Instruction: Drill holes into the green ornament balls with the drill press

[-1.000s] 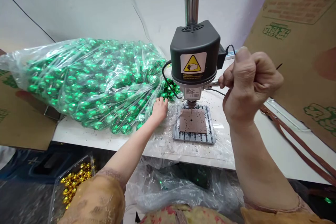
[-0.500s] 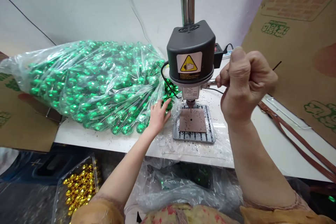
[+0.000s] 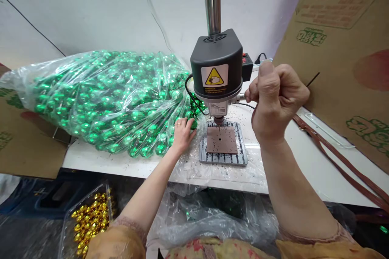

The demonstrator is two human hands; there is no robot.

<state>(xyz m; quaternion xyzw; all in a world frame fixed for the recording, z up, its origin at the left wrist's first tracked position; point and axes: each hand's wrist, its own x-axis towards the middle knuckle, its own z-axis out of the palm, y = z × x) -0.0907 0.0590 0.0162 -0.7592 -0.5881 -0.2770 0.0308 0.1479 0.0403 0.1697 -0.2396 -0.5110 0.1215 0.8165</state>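
Note:
A small black bench drill (image 3: 216, 71) on a steel column stands on a white table (image 3: 304, 170); its bit hangs over a brown pad on the ribbed base plate (image 3: 223, 147). My right hand (image 3: 275, 101) is fisted around the drill's side lever. My left hand (image 3: 182, 131) reaches into the mouth of a big clear plastic bag of shiny green beads (image 3: 100, 99), fingers curled over a green bead (image 3: 193, 123) at the opening.
Cardboard sheets lean at the right (image 3: 343, 56) and left. A brown strap (image 3: 334, 160) lies across the table's right side. Below the table edge sit a clear tray of gold beads (image 3: 89, 218) and crumpled plastic film (image 3: 209, 218).
My left hand has drawn slightly back and closed over a green bead at the bag's mouth. My right hand keeps its grip on the lever. The view shifted a little.

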